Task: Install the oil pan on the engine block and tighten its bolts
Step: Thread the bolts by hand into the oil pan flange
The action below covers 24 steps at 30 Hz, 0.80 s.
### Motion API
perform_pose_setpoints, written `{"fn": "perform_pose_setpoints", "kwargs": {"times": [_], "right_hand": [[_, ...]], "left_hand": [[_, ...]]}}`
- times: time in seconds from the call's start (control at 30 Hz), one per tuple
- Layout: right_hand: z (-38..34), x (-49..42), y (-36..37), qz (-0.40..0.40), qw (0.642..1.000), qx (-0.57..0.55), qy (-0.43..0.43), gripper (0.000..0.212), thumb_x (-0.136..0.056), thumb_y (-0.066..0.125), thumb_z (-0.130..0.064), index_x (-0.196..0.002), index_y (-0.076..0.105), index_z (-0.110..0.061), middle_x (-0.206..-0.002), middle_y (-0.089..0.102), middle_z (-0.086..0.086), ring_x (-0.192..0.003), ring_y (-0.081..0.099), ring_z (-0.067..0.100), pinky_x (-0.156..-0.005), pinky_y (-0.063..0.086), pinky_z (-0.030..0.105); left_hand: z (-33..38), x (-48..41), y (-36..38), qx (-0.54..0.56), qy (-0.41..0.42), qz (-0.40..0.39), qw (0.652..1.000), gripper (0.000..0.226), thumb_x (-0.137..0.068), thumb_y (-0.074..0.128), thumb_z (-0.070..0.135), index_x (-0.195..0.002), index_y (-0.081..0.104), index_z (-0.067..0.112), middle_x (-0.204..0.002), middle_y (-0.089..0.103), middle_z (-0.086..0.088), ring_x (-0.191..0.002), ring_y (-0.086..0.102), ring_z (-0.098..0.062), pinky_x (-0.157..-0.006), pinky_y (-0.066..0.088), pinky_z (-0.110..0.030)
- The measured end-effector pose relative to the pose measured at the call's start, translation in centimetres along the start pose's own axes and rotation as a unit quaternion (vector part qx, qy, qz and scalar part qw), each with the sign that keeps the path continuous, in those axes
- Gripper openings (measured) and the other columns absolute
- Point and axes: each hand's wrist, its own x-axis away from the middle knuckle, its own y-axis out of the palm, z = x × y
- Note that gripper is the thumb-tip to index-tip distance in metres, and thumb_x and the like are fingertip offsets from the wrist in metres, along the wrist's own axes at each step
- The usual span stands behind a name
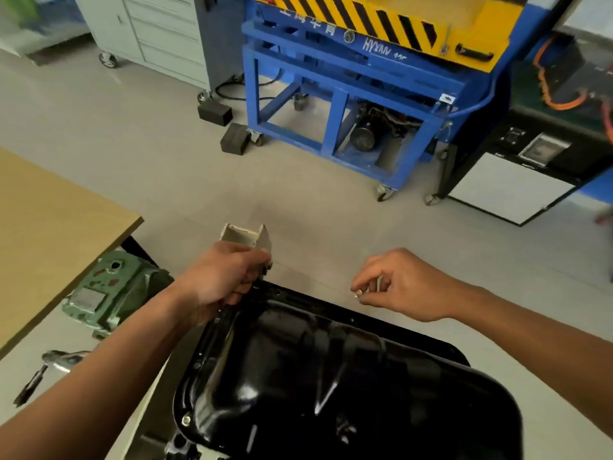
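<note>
**Left hand (225, 280) grips a small off-white cardboard box (247, 236); right hand (403, 285) pinches one small silvery fastener (358, 293)**

Head view. The left hand is curled round the lower part of the open-topped box and holds it just above the far-left corner of the pan. The right hand, well apart from the left, holds the fastener between thumb and forefinger just beyond the pan's far rim. The fastener is too small to tell whether it is a bolt or a nut.

One glossy black pressed-steel oil pan (331, 376) fills the lower middle, domed side up, with a flat flange of bolt holes running round it. One silvery bolt head (185, 420) sits in the flange at the near-left corner. Dark metal parts (172, 446) show under that corner.

In count: two hands, one box, one pan, one held fastener and one seated bolt.

The floor (149, 161) is smooth and pale grey. At left stands one desk (49, 227) with a tan wooden top. Beside its edge one green painted metal casting (109, 293) lies on the floor, with one chrome tool (56, 360) nearer.

Farther off stands one blue steel-frame cart (331, 78) on castors, its top striped yellow and black, with one black motor (363, 136) inside. Two black blocks (215, 112) lie left of it. One grey drawer cabinet (159, 31) stands far left. One black cabinet with a white panel (507, 190) stands at right.
</note>
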Motion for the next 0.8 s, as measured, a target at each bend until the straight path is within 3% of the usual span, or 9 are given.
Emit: {"fn": "perform_pose_setpoints", "kwargs": {"times": [0.17,0.33,0.53,0.63,0.8], "right_hand": [[3.9,8.6,-1.9,0.117,0.986,-0.072,0.093,0.016,-0.078,0.081,-0.005,-0.087,0.079,-0.019,-0.082,0.072,-0.007,-0.072,0.067,0.011,-0.069,0.055,0.025],[5.9,16.8,0.6,0.200,0.968,-0.074,0.134,0.017,-0.079,0.081,-0.004,-0.087,0.078,-0.020,-0.082,0.073,-0.010,-0.074,0.068,0.012,-0.071,0.056,0.028],[7.3,23.3,6.3,0.340,0.911,-0.162,0.164,0.020,-0.079,0.080,0.000,-0.087,0.078,-0.017,-0.084,0.074,-0.007,-0.074,0.069,0.012,-0.069,0.053,0.018],[7.2,24.2,8.7,0.351,0.905,-0.179,0.162,0.019,-0.080,0.079,-0.002,-0.089,0.078,-0.019,-0.085,0.074,-0.006,-0.074,0.069,0.011,-0.069,0.053,0.018],[6.0,23.3,10.2,0.337,0.919,-0.166,0.116,0.015,-0.083,0.078,-0.010,-0.097,0.079,-0.014,-0.086,0.074,-0.004,-0.074,0.068,0.011,-0.070,0.056,0.027]], "left_hand": [[2.8,-0.4,3.9,-0.055,0.028,-0.036,0.997,0.018,-0.098,0.062,0.023,-0.084,0.058,0.012,-0.053,0.031,0.005,-0.042,0.023,-0.008,-0.034,0.017,-0.017],[6.1,-0.9,10.7,-0.192,0.078,-0.144,0.968,0.021,-0.095,0.068,0.028,-0.083,0.064,0.010,-0.053,0.036,0.005,-0.044,0.028,-0.009,-0.038,0.022,-0.020],[7.5,0.7,18.4,-0.222,0.090,-0.257,0.936,0.021,-0.089,0.072,0.031,-0.074,0.068,0.018,-0.056,0.030,0.003,-0.046,0.024,-0.011,-0.036,0.021,-0.018],[7.1,1.9,21.4,-0.254,0.082,-0.292,0.918,0.024,-0.089,0.072,0.030,-0.067,0.070,0.021,-0.056,0.030,0.002,-0.046,0.024,-0.011,-0.036,0.021,-0.019],[6.2,3.5,24.7,-0.291,0.109,-0.283,0.907,0.026,-0.091,0.071,0.027,-0.067,0.068,0.017,-0.054,0.036,0.002,-0.045,0.027,-0.011,-0.038,0.022,-0.021]]}}
